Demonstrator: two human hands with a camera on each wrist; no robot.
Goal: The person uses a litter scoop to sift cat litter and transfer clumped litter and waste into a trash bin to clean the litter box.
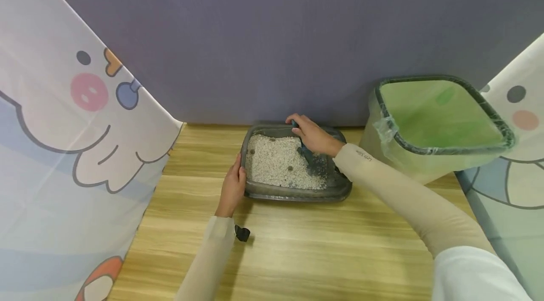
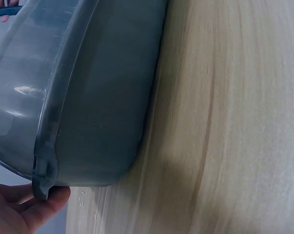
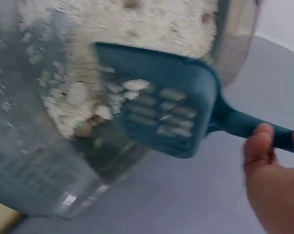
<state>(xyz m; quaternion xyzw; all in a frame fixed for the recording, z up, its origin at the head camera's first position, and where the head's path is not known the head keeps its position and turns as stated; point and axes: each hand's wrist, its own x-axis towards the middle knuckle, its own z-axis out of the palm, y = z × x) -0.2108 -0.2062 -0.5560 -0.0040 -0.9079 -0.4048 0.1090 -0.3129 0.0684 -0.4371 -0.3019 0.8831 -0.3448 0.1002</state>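
Observation:
A dark grey litter tray (image 1: 293, 193) stands on the wooden surface, with pale granular litter (image 1: 276, 164) and a few brown clumps (image 1: 290, 168) in it. My left hand (image 1: 233, 185) grips the tray's left side; in the left wrist view its thumb and fingers are at the rim's corner. My right hand (image 1: 312, 135) holds a teal slotted litter scoop (image 3: 156, 97) by its handle over the tray's right part. Some pale litter bits lie on the scoop's slotted blade. In the right wrist view, litter and small clumps show beside the blade.
A tall pale-green bin (image 1: 391, 154) with a dark rim and a clear liner stands right of the tray. Behind is a grey-purple wall (image 1: 255, 41). Cartoon-printed panels (image 1: 51, 150) flank both sides. A small black object (image 1: 242, 233) is at the left wrist.

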